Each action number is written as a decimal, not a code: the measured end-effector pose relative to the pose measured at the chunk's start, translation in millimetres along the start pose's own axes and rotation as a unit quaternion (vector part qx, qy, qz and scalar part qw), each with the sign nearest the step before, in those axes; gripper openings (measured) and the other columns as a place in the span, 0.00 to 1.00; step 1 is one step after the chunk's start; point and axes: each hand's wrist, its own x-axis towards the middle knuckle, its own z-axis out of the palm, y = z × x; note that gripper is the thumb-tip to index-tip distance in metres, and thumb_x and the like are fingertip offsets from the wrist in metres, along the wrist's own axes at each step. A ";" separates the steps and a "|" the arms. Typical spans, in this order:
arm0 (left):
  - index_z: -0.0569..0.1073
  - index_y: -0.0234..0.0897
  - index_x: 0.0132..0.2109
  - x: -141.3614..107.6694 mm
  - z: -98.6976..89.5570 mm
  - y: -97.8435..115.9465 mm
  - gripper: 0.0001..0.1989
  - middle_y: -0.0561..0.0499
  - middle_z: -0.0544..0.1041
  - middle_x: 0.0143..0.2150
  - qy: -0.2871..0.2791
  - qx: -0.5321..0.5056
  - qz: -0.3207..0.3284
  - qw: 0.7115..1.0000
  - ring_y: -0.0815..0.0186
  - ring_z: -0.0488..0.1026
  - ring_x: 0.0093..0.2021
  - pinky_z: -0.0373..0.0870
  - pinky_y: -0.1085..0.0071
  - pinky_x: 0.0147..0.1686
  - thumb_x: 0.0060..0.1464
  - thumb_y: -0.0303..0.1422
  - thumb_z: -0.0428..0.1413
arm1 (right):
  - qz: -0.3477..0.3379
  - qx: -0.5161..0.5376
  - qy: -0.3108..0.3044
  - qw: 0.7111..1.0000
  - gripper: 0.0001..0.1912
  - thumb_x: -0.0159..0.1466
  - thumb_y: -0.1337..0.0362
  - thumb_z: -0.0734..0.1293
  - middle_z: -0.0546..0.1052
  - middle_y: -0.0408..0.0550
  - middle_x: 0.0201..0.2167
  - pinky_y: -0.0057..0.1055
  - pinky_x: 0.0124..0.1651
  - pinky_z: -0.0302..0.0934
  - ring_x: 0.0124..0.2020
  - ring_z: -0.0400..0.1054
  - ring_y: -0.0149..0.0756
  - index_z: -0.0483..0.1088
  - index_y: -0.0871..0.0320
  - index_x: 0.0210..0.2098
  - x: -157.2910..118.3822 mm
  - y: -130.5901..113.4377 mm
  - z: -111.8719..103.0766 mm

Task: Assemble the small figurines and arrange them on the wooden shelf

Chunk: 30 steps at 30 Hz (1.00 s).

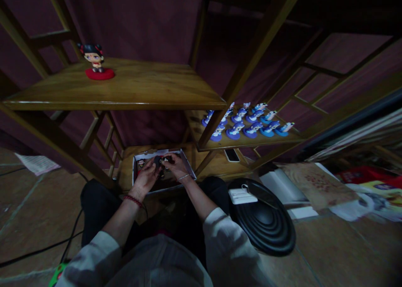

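Note:
On the low shelf, a shallow white box (189,166) holds small dark figurines, one of them (140,163) at its left side. Over the box, my left hand (147,179), with a red bead bracelet on the wrist, has its fingers closed round a small dark piece (157,161). Close beside it, my right hand (176,168), a thin bracelet on its wrist, pinches a small dark figurine (166,160). The two held items are almost touching, and their details are too dim to tell. One figurine (93,60) with black hair buns sits on a red base on the upper shelf.
Several blue and purple figurines (253,129) stand in rows on the middle shelf at the right. A phone (231,155) lies on the low shelf. Right of my knees is a black ridged round object (266,228) with a white device (241,196) on it. Cables run along the left floor.

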 end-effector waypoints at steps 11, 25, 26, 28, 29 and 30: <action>0.74 0.36 0.36 0.6 -1.1 -1.2 0.10 0.51 0.76 0.38 0.000 0.010 0.004 1.000 0.72 0.72 0.38 0.66 0.74 0.43 0.46 0.19 0.55 | 0.008 -0.025 0.000 1.000 0.13 0.50 0.61 0.65 0.70 0.41 0.29 0.27 0.37 0.59 0.31 0.64 0.30 0.67 0.56 0.36 0.2 3.8 -1.4; 0.74 0.35 0.35 3.6 -4.3 -2.4 0.09 0.52 0.76 0.36 0.014 0.016 0.003 1.000 0.72 0.72 0.37 0.67 0.75 0.40 0.47 0.19 0.55 | -0.008 -0.046 0.001 0.999 0.11 0.50 0.62 0.66 0.71 0.40 0.29 0.29 0.41 0.58 0.33 0.65 0.31 0.67 0.55 0.34 0.0 3.2 -1.3; 0.74 0.35 0.35 4.3 -5.3 -2.8 0.09 0.52 0.76 0.36 0.016 0.017 0.002 1.000 0.72 0.72 0.37 0.67 0.75 0.40 0.47 0.19 0.55 | -0.008 -0.052 0.000 0.999 0.11 0.50 0.62 0.66 0.70 0.39 0.29 0.30 0.41 0.58 0.33 0.65 0.31 0.67 0.55 0.34 0.4 4.8 -1.8; 0.74 0.35 0.35 5.6 -7.3 -3.7 0.09 0.52 0.76 0.36 0.017 0.017 0.002 1.000 0.72 0.72 0.37 0.67 0.75 0.40 0.47 0.20 0.56 | -0.008 -0.065 -0.004 0.998 0.12 0.50 0.61 0.66 0.71 0.39 0.29 0.30 0.41 0.59 0.33 0.65 0.31 0.67 0.54 0.35 1.2 8.0 -3.0; 0.74 0.35 0.35 6.1 -8.2 -4.1 0.09 0.52 0.76 0.36 0.017 0.017 0.001 1.000 0.72 0.72 0.37 0.68 0.75 0.40 0.47 0.20 0.56 | -0.007 -0.071 -0.005 0.997 0.12 0.50 0.61 0.66 0.71 0.39 0.30 0.30 0.40 0.59 0.33 0.65 0.31 0.67 0.54 0.35 1.6 9.4 -3.6; 0.74 0.35 0.35 6.5 -8.7 -4.4 0.09 0.52 0.76 0.36 0.020 0.016 0.000 1.000 0.73 0.72 0.36 0.68 0.76 0.39 0.47 0.20 0.56 | -0.007 -0.077 -0.006 0.997 0.12 0.50 0.61 0.66 0.71 0.39 0.30 0.30 0.40 0.59 0.33 0.65 0.31 0.67 0.53 0.35 1.9 10.6 -4.2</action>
